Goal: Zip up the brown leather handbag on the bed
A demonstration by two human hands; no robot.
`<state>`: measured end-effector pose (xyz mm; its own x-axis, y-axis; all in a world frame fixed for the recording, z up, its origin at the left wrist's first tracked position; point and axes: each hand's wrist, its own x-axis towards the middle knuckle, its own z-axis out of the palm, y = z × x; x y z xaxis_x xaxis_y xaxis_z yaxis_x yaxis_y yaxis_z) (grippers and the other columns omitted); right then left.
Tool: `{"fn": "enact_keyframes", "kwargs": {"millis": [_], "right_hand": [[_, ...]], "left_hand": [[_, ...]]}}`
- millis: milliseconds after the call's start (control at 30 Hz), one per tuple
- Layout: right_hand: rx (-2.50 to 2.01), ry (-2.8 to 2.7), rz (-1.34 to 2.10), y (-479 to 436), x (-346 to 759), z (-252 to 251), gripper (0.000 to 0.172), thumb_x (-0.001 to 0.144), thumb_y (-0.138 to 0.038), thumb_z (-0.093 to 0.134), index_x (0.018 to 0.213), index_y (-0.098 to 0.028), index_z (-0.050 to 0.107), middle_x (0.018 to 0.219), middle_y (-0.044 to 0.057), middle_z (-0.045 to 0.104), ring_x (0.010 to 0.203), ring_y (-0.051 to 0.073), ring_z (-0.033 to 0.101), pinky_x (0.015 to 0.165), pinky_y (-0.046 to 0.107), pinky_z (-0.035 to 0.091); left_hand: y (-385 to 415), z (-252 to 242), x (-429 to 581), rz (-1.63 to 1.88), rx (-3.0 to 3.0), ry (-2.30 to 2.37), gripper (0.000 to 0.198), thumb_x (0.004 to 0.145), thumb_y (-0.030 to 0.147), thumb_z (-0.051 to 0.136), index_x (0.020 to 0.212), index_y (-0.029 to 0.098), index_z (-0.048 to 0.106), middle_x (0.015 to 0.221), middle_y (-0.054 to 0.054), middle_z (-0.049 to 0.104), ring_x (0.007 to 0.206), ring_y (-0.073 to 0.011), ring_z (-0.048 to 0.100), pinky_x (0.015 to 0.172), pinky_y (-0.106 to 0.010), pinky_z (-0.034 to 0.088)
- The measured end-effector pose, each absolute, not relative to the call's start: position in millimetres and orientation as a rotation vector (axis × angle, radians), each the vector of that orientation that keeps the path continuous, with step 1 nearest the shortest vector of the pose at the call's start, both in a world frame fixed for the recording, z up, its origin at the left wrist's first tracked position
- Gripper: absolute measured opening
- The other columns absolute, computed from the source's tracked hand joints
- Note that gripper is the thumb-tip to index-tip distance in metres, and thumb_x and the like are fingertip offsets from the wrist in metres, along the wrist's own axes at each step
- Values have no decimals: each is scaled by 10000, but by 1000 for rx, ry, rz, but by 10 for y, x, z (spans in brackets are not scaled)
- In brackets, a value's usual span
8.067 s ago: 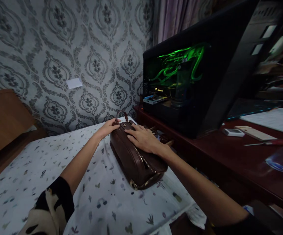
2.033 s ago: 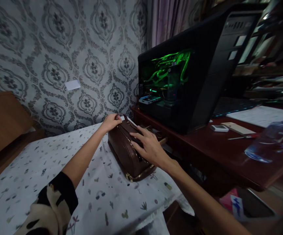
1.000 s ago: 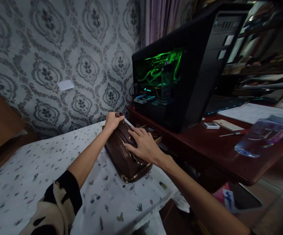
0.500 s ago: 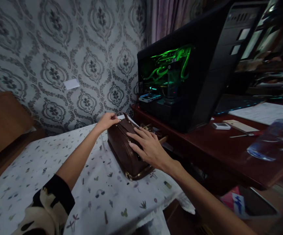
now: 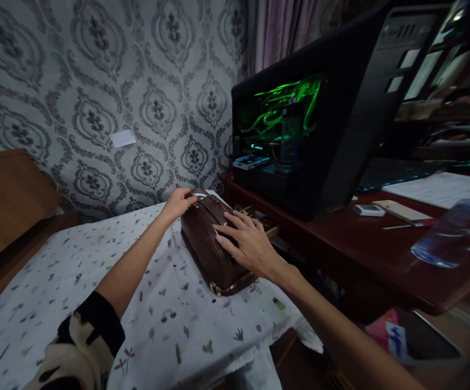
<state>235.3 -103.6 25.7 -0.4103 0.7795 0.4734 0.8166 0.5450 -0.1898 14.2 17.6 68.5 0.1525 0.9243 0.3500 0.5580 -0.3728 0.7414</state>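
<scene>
A brown leather bag (image 5: pixel 202 246) with gold-coloured zips rests on a white cloth (image 5: pixel 165 346) printed with small plants and shapes. My left hand (image 5: pixel 178 205) is at the bag's far end, its fingers and thumb closed on the upper edge; the fingertips are partly hidden. Across the top of the bag lies my right hand (image 5: pixel 249 244), its fingers spread and touching the leather near a zip. A gold zip pull (image 5: pixel 215 288) hangs at the near lower corner.
A black computer case (image 5: pixel 300 146) with green lights stands on the dark red desk (image 5: pixel 365 244) to the right. A clear plastic bottle (image 5: pixel 454 233), a small white box (image 5: pixel 369 210) and papers (image 5: pixel 442 187) lie there. Wooden furniture (image 5: pixel 11 200) stands left, against a patterned wall.
The view has shifted slightly, so everything sits a little further right. At the bag's far end the top edge looks slightly changed under my left hand. My right hand stays on top.
</scene>
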Motion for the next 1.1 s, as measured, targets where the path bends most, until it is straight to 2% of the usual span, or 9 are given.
{"fn": "enact_keyframes", "kwargs": {"millis": [233,400,533,733,900,1100], "right_hand": [[-1266,-2264,-126,-1015,2362,225,424,1039,-438,412,1390,-310,612,1532,124,488,1422,355,411,1088,610,373],[-1227,-2206,-73,-1044,2412,188,524,1009,-470,449,1442,-192,547,1530,180,470,1414,343,431,1135,575,350],[-1154,-2123,-38,-1077,2452,106,567,974,-487,493,1410,-130,557,1503,211,488,1410,340,437,1149,552,354],[-1106,-2064,6,-1113,2468,8,523,940,-464,542,1364,-163,595,1415,191,584,1402,346,453,1150,590,343],[-1151,-2062,34,-1181,2426,22,506,929,-448,552,1347,-170,611,1435,179,576,1447,361,396,1176,636,270],[-1177,-2047,-16,-1216,2359,26,480,940,-431,527,1334,-173,621,1419,170,590,1434,347,418,1183,615,254]], "left_hand": [[-17,738,207,993,1980,1294,173,768,323,603,704,175,539,626,17,532,571,-114,484,545,-227,359],[20,800,245,969,2028,1294,92,724,256,598,764,175,575,655,24,555,601,-122,510,571,-228,378],[119,836,388,1007,2114,1304,135,680,209,617,809,169,622,691,31,573,667,-133,522,618,-233,392],[267,789,672,1034,2181,1398,176,692,333,705,681,180,620,624,36,552,654,-146,495,618,-253,339],[379,687,745,1128,2122,1506,249,715,332,718,588,185,561,582,35,520,621,-141,469,621,-263,329],[435,610,752,1245,1999,1514,264,748,315,679,572,185,531,571,35,531,601,-134,490,615,-255,352]]}}
